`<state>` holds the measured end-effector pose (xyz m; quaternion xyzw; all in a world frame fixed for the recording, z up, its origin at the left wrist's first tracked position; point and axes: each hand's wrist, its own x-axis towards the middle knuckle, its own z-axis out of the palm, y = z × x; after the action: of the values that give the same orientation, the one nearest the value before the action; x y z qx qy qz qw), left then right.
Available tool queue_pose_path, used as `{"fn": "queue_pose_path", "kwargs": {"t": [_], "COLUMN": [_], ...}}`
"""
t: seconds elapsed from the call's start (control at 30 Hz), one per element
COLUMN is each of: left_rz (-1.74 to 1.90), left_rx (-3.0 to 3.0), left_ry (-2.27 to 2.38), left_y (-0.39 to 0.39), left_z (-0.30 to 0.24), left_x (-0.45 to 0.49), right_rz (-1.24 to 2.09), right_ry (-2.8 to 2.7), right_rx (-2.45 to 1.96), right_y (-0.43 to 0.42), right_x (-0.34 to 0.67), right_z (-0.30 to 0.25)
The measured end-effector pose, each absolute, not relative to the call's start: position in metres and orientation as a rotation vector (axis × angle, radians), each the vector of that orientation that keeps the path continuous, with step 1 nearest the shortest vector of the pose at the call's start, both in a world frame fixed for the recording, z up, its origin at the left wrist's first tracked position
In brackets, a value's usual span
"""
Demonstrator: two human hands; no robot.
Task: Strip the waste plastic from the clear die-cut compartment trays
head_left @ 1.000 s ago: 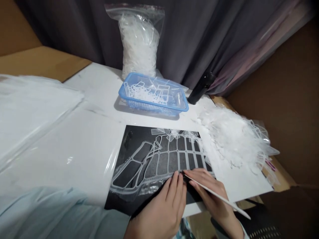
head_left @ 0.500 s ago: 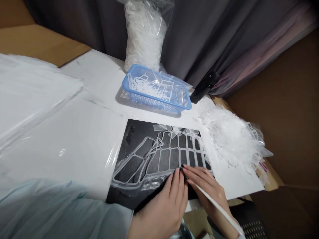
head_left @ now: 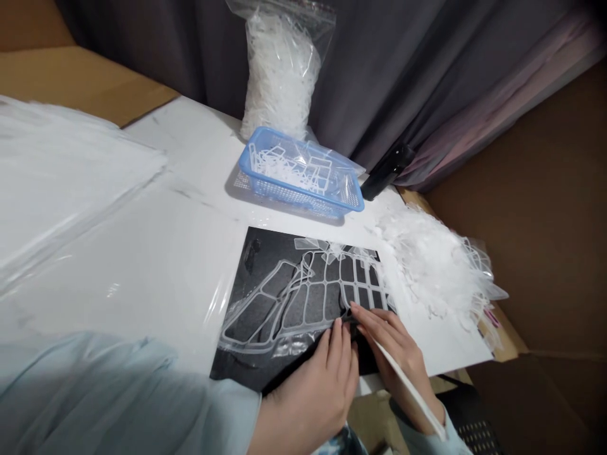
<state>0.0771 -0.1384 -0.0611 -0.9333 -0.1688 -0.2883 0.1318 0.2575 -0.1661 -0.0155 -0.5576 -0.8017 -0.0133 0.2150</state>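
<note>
A clear plastic grid sheet [head_left: 303, 297], cut into rectangular frames, lies on a black mat [head_left: 251, 316]. My left hand [head_left: 315, 385] rests flat on the near edge of the sheet, fingers stretched out together. Right beside it my right hand [head_left: 396, 354] pinches a thin white stick [head_left: 410, 392], whose tip meets the grid at its near right corner. The fingertips of both hands almost touch.
A blue basket [head_left: 303, 183] with clear plastic frames stands behind the mat. A full bag of white scraps [head_left: 279, 69] leans on the dark curtain. Loose scraps [head_left: 436, 265] pile at the right. A black cylinder [head_left: 386, 172] lies near the basket. Clear film sheets [head_left: 71, 189] cover the left.
The view has shifted slightly, and both hands have crept a little farther onto the grid sheet. The stick stays in my right hand.
</note>
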Motion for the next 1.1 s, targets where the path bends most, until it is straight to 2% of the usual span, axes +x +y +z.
{"fn": "queue_pose_path", "kwargs": {"t": [0.2, 0.6, 1.1], "left_rz": [-0.852, -0.848, -0.781], "left_rx": [-2.696, -2.673, -2.67], "left_ry": [-0.543, -0.585, -0.479], "left_y": [-0.143, -0.146, -0.134], "left_z": [-0.071, -0.075, -0.052], "left_x": [0.082, 0.086, 0.073], "right_rz": [0.017, -0.273, -0.318], "right_ry": [-2.111, -2.128, -2.01], "right_rx": [-1.59, -1.599, -1.674], "right_y": [-0.165, -0.161, -0.161], "right_x": [0.252, 0.252, 0.259], "right_z": [-0.009, -0.016, -0.014]}}
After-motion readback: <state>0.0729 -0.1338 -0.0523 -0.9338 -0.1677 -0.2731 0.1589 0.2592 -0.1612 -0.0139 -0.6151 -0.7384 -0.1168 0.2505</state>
